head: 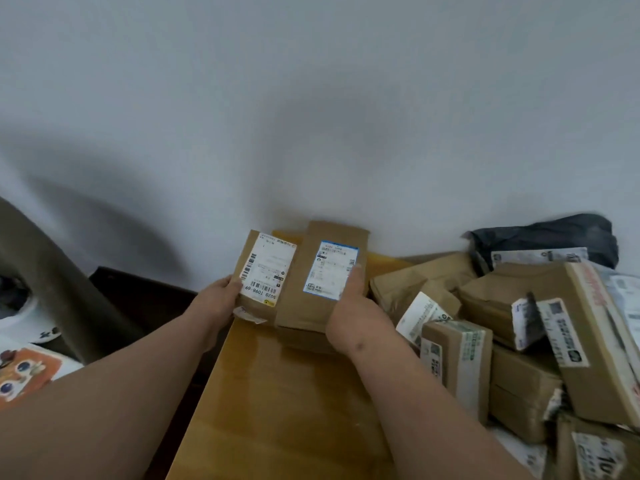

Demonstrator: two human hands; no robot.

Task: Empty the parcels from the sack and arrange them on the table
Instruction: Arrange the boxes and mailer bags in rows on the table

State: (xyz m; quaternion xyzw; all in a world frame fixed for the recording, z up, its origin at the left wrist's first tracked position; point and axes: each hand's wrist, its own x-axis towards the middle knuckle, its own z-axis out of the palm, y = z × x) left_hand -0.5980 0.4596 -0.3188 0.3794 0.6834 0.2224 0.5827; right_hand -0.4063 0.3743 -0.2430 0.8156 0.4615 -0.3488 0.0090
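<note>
- At the far end of the yellow wooden table [277, 393], up against the white wall [311, 98], both hands are on parcels.
- The left hand [221, 296] grips the left edge of a small brown cardboard parcel [266, 271], thumb on its face, fingers hidden behind it.
- That parcel's white shipping label reads upside down; the digits "5020 1098 69" can be made out beside a barcode, the rest is too blurred.
- The right hand [349, 306] holds the taller brown parcel [329, 275] just beside it, thumb pressed on the right edge of its blue-bordered label; that print is too small to read.
- The two parcels sit side by side, touching, lower ends down at the tabletop.
- To the right, a heap of brown parcels [519, 341] with white labels covers that end of the table, tilted and overlapping; their writing is blurred.
- Behind the heap, a black plastic mailer [554, 237] with a white label lies against the wall.
- Left of the table, an olive-brown fabric [52, 271] hangs, with an orange cartoon print [24, 372] low at the edge.
</note>
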